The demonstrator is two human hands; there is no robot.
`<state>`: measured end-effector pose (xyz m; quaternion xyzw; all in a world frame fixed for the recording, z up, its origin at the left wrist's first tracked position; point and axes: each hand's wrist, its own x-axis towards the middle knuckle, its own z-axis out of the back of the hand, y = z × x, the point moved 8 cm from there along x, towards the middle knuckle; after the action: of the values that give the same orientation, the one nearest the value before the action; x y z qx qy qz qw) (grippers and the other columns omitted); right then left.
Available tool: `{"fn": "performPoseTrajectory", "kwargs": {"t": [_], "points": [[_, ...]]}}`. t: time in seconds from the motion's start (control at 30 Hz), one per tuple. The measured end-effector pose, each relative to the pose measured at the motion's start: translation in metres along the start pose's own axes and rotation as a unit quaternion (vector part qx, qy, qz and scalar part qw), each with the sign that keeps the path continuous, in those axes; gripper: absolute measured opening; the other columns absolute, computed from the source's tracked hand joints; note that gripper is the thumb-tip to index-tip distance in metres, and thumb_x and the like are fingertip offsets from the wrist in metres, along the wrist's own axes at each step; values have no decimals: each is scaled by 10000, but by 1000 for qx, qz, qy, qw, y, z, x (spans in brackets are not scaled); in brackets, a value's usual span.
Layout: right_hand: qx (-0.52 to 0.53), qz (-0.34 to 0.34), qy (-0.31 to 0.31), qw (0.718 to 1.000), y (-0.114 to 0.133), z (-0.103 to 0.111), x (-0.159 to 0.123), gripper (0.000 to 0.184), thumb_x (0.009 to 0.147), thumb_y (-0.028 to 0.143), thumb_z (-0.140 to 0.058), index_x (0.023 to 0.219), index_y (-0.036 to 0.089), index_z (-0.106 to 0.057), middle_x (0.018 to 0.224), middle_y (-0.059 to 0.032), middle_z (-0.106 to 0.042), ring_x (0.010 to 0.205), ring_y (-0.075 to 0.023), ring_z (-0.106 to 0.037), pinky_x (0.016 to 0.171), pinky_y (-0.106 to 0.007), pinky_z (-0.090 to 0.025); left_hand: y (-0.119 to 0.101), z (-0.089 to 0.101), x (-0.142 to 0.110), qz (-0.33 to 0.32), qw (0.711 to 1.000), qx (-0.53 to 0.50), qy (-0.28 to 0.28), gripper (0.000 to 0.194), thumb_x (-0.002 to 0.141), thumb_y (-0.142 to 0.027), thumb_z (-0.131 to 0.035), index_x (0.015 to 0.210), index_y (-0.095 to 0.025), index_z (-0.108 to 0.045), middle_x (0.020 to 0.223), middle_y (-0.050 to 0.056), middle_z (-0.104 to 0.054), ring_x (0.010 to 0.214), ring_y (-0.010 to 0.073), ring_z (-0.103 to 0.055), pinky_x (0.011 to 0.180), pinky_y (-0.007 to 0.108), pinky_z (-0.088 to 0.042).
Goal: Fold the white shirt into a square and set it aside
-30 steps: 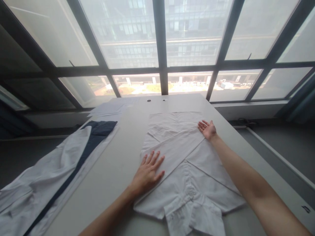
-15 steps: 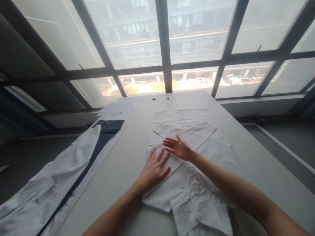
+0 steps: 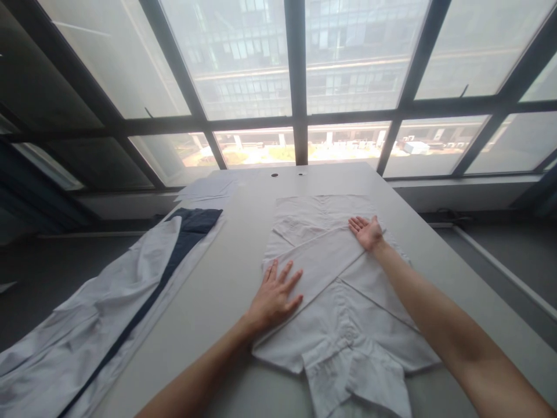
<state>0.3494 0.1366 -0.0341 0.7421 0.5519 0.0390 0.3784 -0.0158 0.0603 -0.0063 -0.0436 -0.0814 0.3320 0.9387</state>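
A white shirt [image 3: 331,302] lies flat on the grey table [image 3: 226,290], collar toward me, with a sleeve folded across its back. My left hand [image 3: 275,296] rests flat on the shirt's left side, fingers spread, pressing the end of the folded sleeve. My right hand [image 3: 368,231] lies open at the right side of the shirt, where the folded sleeve starts, fingers stretched out and holding nothing.
Another white garment with a dark blue panel [image 3: 130,290] is spread along the table's left edge. A second white piece [image 3: 206,188] lies beyond it. Two round holes [image 3: 287,173] sit at the table's far end, below the large windows [image 3: 300,75].
My right hand swept from the right side of the shirt to the middle beside my left hand, then back out to the right along the folded sleeve. My left hand stayed put.
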Motion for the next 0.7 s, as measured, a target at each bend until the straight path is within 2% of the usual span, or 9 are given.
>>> {"fn": "performPoseTrajectory", "kwargs": {"t": [0.07, 0.13, 0.23, 0.3, 0.37, 0.43, 0.57, 0.63, 0.7], "points": [[-2, 25, 9, 1000, 1, -5, -7, 627, 1028, 612, -166, 1367, 242, -541, 1300, -122, -666, 1119, -186, -675, 947, -406, -573, -1, 3, 0, 3, 1000, -11, 0, 653, 960, -545, -527, 1557, -317, -393, 1663, 65, -245, 1519, 454, -68, 1187, 638, -195], [-10, 29, 56, 998, -8, -20, -21, 623, 1031, 600, -182, 1304, 227, -601, 1230, -121, -706, 1136, -212, -672, 972, -435, -560, -4, 8, 1, 4, 999, -40, -2, 641, 943, -533, -559, 1530, -302, -445, 1650, 76, -281, 1518, 452, -92, 1181, 656, -199], [-29, -9, 137, 990, -38, -45, -47, 654, 1029, 600, -178, 1264, 199, -638, 1215, -141, -716, 1177, -254, -657, 995, -483, -540, 0, 26, 8, 32, 981, -182, -55, 562, 950, -492, -550, 1457, -248, -541, 1598, 97, -386, 1505, 389, -226, 1204, 610, -221], [-45, -44, 158, 985, -59, -53, -61, 665, 1029, 602, -183, 1258, 183, -645, 1226, -154, -710, 1188, -262, -651, 1000, -482, -536, 17, 36, 14, 91, 916, -377, -104, 508, 965, -483, -513, 1388, -213, -591, 1527, 112, -487, 1449, 335, -373, 1202, 546, -283], [-56, -70, 150, 985, -75, -53, -67, 660, 1033, 590, -200, 1255, 156, -645, 1217, -170, -710, 1175, -257, -658, 988, -453, -546, 37, 34, 19, 147, 816, -549, -109, 505, 984, -509, -435, 1325, -183, -616, 1446, 138, -568, 1345, 320, -519, 1144, 529, -388], [-54, -84, 128, 987, -83, -47, -66, 652, 1038, 574, -203, 1270, 142, -633, 1200, -181, -711, 1153, -251, -667, 965, -436, -561, 55, 25, 23, 190, 719, -664, -71, 523, 994, -509, -366, 1265, -145, -627, 1394, 176, -604, 1265, 320, -600, 1080, 531, -461], [-29, -89, 111, 989, -84, -36, -59, 632, 1038, 563, -185, 1308, 170, -601, 1221, -185, -697, 1145, -266, -671, 926, -485, -578, 87, 6, 16, 269, 539, -798, 3, 449, 1005, -404, -354, 1203, -86, -603, 1395, 230, -580, 1268, 284, -608, 1036, 460, -518], [-24, -88, 112, 990, -82, -33, -57, 628, 1039, 558, -187, 1300, 163, -601, 1235, -195, -687, 1148, -272, -671, 922, -493, -579, 105, 4, 10, 299, 493, -817, -9, 388, 1007, -326, -355, 1200, -76, -579, 1392, 240, -572, 1250, 271, -621, 993, 428, -552], [-22, -88, 115, 989, -81, -32, -56, 637, 1038, 561, -184, 1289, 153, -604, 1240, -203, -682, 1152, -273, -669, 924, -488, -579, 125, 7, 5, 329, 495, -802, -64, 329, 990, -237, -363, 1191, -74, -566, 1339, 242, -601, 1184, 264, -661, 939, 416, -580]]}}
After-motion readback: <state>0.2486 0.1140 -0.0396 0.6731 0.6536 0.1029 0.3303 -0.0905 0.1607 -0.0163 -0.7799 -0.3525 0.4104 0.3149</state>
